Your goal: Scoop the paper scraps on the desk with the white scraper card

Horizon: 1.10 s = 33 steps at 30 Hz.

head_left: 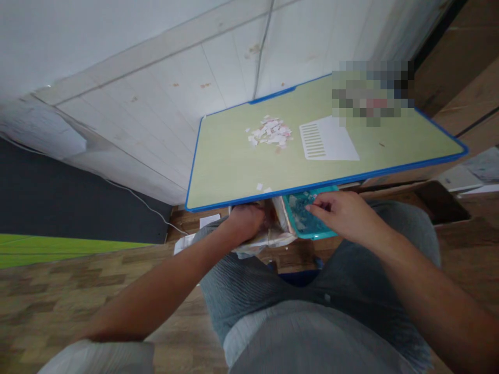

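Note:
My right hand (345,210) hovers over a teal plastic tub (315,236) under the front edge of the table, thumb and fingertips pinched together. Whatever lies between them is too small to make out. Small pale scraps show inside the tub. To its left, my left hand (247,221) reaches into an open whitish bag or box (286,215), its fingers hidden in there. Above, on the table, lie a heap of small torn paper pieces (273,132) and a white sheet with a row of slots cut along one side (331,140).
The pale green tabletop (222,171) has a raised blue rim and overhangs both containers. A pixelated patch covers its far right corner. A white panelled wall (163,98) stands behind. Two loose paper bits (260,186) lie near the front rim. Cardboard (460,88) stands at the right.

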{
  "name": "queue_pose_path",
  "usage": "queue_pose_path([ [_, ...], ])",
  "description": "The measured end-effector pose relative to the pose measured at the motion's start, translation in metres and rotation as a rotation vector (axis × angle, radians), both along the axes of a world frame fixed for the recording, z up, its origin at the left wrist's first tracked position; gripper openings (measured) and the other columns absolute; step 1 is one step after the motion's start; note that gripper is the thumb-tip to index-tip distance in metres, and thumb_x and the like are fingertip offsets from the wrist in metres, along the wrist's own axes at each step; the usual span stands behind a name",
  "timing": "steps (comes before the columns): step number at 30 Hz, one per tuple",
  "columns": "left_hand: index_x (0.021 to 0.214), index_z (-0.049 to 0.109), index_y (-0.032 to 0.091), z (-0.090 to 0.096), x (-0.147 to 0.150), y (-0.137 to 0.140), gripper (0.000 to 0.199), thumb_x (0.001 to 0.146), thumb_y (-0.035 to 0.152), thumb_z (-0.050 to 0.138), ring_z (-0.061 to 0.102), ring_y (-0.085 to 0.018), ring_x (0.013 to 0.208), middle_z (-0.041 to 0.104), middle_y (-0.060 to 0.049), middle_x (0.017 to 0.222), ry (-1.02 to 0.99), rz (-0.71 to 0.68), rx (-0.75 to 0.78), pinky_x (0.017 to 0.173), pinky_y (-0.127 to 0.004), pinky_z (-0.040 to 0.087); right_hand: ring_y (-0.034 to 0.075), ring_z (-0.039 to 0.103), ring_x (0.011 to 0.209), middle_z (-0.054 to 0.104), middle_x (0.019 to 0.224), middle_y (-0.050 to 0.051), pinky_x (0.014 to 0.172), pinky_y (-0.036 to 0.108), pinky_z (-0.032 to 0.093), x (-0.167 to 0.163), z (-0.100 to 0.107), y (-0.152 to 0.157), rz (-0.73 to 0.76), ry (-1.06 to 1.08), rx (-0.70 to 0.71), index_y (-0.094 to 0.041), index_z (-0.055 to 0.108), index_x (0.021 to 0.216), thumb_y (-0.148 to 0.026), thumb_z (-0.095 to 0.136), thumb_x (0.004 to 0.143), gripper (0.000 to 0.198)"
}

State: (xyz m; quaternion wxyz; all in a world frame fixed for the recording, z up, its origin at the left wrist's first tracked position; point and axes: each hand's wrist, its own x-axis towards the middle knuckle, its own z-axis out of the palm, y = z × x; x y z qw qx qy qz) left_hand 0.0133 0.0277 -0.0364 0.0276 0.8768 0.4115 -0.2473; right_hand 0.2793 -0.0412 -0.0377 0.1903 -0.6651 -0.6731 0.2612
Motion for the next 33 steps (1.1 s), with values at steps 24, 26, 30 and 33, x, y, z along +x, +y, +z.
queue_pose_path([
  [24, 0.094, 0.082, 0.019, 0.019, -0.015, -0.003, 0.018, 0.104, 0.024, 0.067, 0.073, -0.024, 0.078, 0.082, -0.009, 0.088, -0.385, 0.143, -0.171, 0.072, -0.033, 0.049, 0.02, 0.066, 0.063, 0.077, 0.073, 0.002, 0.061, 0.032, 0.045, -0.012, 0.007, 0.0, 0.028, 0.284, 0.133, -0.025, 0.081, 0.084, -0.045, 0.066, 0.097, 0.028],
  [26, 0.088, 0.078, 0.019, 0.022, -0.021, -0.007, 0.013, 0.098, 0.017, 0.071, 0.066, -0.019, 0.072, 0.078, -0.004, 0.082, -0.509, 0.2, -0.189, 0.068, -0.03, 0.045, 0.02, 0.067, 0.064, 0.077, 0.073, 0.002, 0.062, 0.031, 0.045, -0.023, 0.007, 0.001, 0.06, 0.311, 0.148, -0.024, 0.081, 0.085, -0.043, 0.067, 0.098, 0.027],
  [30, 0.087, 0.073, 0.019, 0.021, -0.029, -0.016, 0.011, 0.09, 0.009, 0.071, 0.06, -0.015, 0.07, 0.071, 0.001, 0.077, -0.787, 0.316, -0.248, 0.066, -0.027, 0.041, 0.019, 0.071, 0.068, 0.081, 0.078, 0.001, 0.065, 0.031, 0.046, -0.049, 0.007, 0.003, 0.163, 0.309, 0.144, -0.025, 0.085, 0.094, -0.034, 0.069, 0.099, 0.019],
  [33, 0.088, 0.071, 0.019, 0.018, -0.03, -0.022, 0.008, 0.089, 0.011, 0.071, 0.057, -0.013, 0.068, 0.065, 0.004, 0.074, -1.024, 0.422, -0.373, 0.065, -0.024, 0.042, 0.019, 0.072, 0.07, 0.084, 0.083, 0.001, 0.066, 0.031, 0.044, -0.067, 0.01, 0.003, 0.264, 0.227, 0.131, -0.026, 0.089, 0.106, -0.029, 0.072, 0.099, 0.019],
])
